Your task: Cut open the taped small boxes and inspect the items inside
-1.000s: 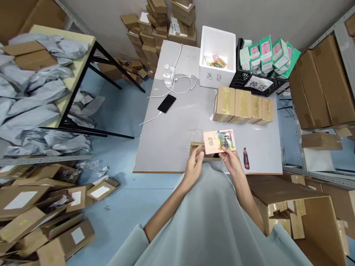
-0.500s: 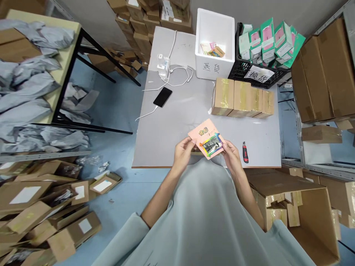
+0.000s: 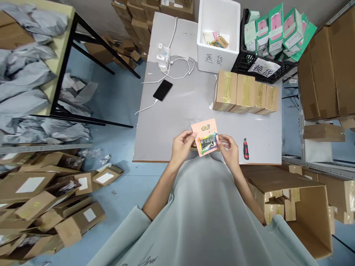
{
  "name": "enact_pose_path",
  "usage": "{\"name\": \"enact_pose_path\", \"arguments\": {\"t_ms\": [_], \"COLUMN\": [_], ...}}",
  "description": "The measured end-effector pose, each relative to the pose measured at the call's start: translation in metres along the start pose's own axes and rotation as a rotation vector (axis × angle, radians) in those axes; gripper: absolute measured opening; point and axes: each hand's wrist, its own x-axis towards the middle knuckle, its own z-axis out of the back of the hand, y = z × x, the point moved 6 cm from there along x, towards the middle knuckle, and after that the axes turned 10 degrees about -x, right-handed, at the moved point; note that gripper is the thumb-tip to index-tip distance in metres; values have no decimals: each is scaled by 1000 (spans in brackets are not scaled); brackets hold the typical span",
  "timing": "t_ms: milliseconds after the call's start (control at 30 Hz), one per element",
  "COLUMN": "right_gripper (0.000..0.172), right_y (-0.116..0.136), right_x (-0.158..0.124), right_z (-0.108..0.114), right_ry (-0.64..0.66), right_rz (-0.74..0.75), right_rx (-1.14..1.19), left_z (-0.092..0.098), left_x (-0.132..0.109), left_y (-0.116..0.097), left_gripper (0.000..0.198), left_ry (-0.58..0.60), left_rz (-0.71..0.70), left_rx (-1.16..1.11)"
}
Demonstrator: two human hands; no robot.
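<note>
A pink square booklet (image 3: 203, 127) with a rainbow-edged black-and-white picture on its front is held just above the table's near edge. My left hand (image 3: 181, 147) pinches its left side between thumb and fingers. On its right edge, my right hand (image 3: 229, 149) is closed with thumb and fingertips. Part of a brown cardboard-like edge shows beneath the booklet, mostly hidden. To the right of my right hand lies a red and black box cutter (image 3: 246, 149) on the grey table (image 3: 180, 114).
Taped cardboard boxes (image 3: 245, 92) stand in a row behind the booklet. Further back are a white foam bin (image 3: 217, 61) and a black crate (image 3: 249, 61) of green-and-pink boxes. A phone (image 3: 163, 90) charges on the left. An open carton (image 3: 313, 221) sits at right; emptied boxes (image 3: 36, 184) crowd the left floor.
The booklet has turned from a diagonal tilt to nearly upright, with both hands still at its sides. The whole view has shifted slightly.
</note>
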Motion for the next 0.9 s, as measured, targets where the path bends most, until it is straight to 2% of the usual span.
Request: {"name": "enact_pose_path", "arguments": {"t_ms": [67,167,233,300,433,567,633,700,800,900], "right_gripper": [33,31,37,36,26,31,39,45,50,52], "right_y": [12,22,22,19,16,5,-1,-7,-14,-19], "right_x": [-6,-15,-19,-19,-14,-3,1,3,4,3], "right_z": [0,-17,-28,-33,-28,-14,-9,-6,-1,1], "right_ry": [-78,25,66,57,-9,-50,-41,-22,-17,-23], "right_rz": [140,296,329,323,234,-2,-94,-148,-184,-202], "right_rx": [-159,-305,-388,-443,-344,4,176,285,359,381], "left_z": [-3,-8,-14,-20,-32,-26,-18,-14,-16,-17], "left_x": [-1,-3,-7,-13,-23,-18,-12,-6,-5,-7], "left_y": [5,14,17,15,6,5,10,17,21,18], "left_gripper": [57,60,57,53,46,57,67,66,58,56], "left_ry": [-19,-53,-64,-62,-9,-28,-52,-3,118,140], "left_rz": [11,26,21,-7,-90,-135,-98,-3,104,146], "left_rx": [3,-2,2,15,22,73,80,58,16,-8]}}
